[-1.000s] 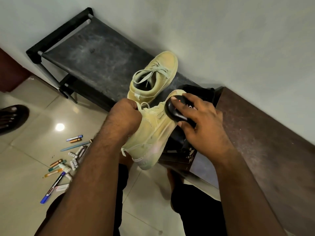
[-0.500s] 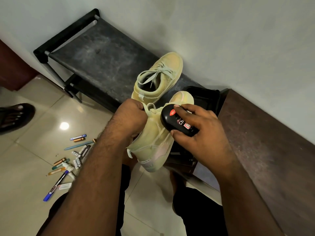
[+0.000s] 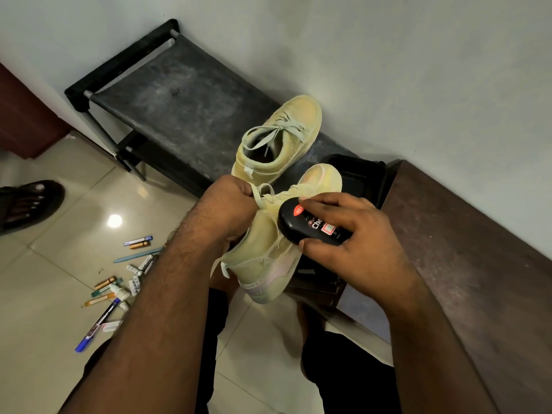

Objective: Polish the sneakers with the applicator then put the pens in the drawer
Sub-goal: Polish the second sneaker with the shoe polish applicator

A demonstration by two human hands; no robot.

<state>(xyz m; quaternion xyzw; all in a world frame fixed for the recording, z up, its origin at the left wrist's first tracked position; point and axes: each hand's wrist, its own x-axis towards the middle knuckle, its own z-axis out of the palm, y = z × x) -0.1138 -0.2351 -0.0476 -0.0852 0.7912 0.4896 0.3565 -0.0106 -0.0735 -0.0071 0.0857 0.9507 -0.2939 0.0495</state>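
Held sneaker (image 3: 268,258): pale yellow, soft fabric upper, raised off the floor between both hands, toe pointing away toward the wall. Judged light and pliable; the upper will dent under pressure, so it needs support from inside or at the collar.
Left hand (image 3: 227,210): fingers curled round the collar and tongue area of the held sneaker, near the laces. This is the sound hold point: the collar rim is the firmest part of the upper.
Right hand (image 3: 352,234): fingers and thumb clasp the applicator (image 3: 313,225) from above, pressing it against the sneaker's side.
Applicator: black, smooth, rounded plastic body with a printed label. Judged light, rigid and somewhat slippery; hold across its width, as here. Its sponge face is hidden, probably flat against the fabric.
Second sneaker (image 3: 280,138): rests upright on the black rack (image 3: 179,94), just beyond the held one, untouched.
Pens (image 3: 119,282): scattered on the tiled floor (image 3: 44,294) to the left, well apart from both hands. Thin, light, apt to roll; gather several lengthwise.
Drawer: not identifiable in this view.
Task stage: polishing in progress; pens not yet collected.
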